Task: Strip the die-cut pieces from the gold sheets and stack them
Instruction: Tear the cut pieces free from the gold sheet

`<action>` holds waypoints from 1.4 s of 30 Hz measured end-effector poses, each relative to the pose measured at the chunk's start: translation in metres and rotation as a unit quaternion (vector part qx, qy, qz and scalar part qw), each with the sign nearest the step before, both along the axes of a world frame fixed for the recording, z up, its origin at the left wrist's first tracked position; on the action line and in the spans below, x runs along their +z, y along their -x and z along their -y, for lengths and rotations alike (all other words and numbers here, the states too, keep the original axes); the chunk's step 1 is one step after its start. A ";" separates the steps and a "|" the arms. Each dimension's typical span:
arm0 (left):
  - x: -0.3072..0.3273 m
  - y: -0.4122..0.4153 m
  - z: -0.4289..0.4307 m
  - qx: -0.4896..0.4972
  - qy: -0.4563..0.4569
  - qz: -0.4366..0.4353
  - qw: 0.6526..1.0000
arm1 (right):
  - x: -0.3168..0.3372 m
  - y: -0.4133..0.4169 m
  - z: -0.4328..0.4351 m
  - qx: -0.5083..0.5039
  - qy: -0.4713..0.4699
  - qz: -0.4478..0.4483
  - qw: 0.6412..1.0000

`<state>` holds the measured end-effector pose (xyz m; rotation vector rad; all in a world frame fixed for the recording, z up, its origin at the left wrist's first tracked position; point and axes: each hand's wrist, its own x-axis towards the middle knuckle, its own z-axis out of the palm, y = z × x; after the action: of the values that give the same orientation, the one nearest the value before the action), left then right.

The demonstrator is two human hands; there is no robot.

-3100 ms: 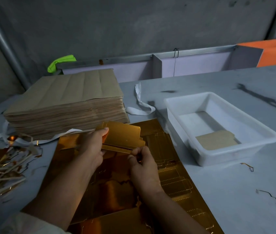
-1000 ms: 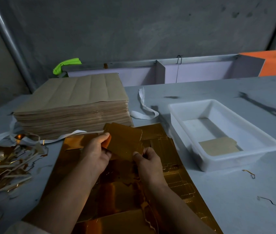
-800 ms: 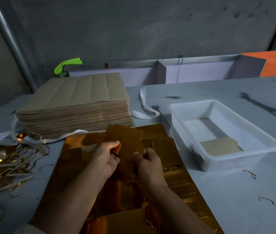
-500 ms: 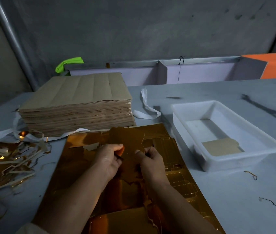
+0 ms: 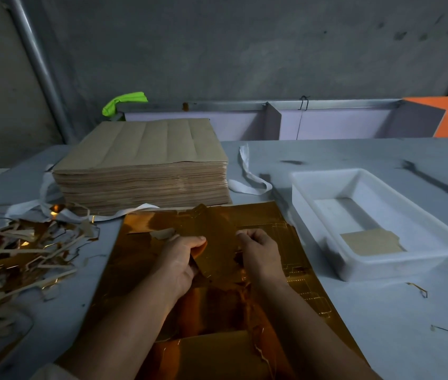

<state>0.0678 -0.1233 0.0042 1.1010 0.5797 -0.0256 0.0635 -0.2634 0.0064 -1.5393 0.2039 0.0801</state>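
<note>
A gold die-cut sheet [image 5: 285, 242] lies flat on the grey table in front of me. Over its middle, both hands hold a small bundle of stripped gold pieces [image 5: 214, 242]. My left hand [image 5: 181, 259] grips the bundle's left edge, thumb on top. My right hand [image 5: 258, 250] pinches its right edge with curled fingers. The bundle hangs low, close to the sheet. A white plastic tray [image 5: 310, 187] at the right holds a few stacked pieces [image 5: 372, 241], brown side up.
A tall stack of brown-backed sheets [image 5: 146, 165] stands behind the gold sheet. Gold and brown scrap strips [image 5: 19, 253] are heaped at the left. White strapping [image 5: 247, 176] lies by the stack. Small scraps dot the table at the right.
Both hands have lowered the bundle of pieces from chest height toward the sheet and tilted it flatter. The camera has dipped slightly.
</note>
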 end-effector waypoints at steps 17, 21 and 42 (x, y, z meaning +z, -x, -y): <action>0.002 0.012 0.027 -0.086 -0.091 0.069 0.990 | 0.017 -0.004 0.032 -0.056 -0.022 0.004 0.998; -0.005 0.017 0.043 -0.147 -0.324 0.137 0.925 | 0.021 -0.015 0.055 -0.124 -0.017 0.025 0.992; -0.049 0.021 0.029 -0.289 -0.704 0.083 0.643 | -0.011 -0.046 0.087 -0.172 0.124 0.007 0.977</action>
<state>0.0473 -0.1520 -0.0451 2.7804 -0.0949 -0.0233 0.1091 -0.3504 -0.0043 -1.7295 0.4800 -0.2392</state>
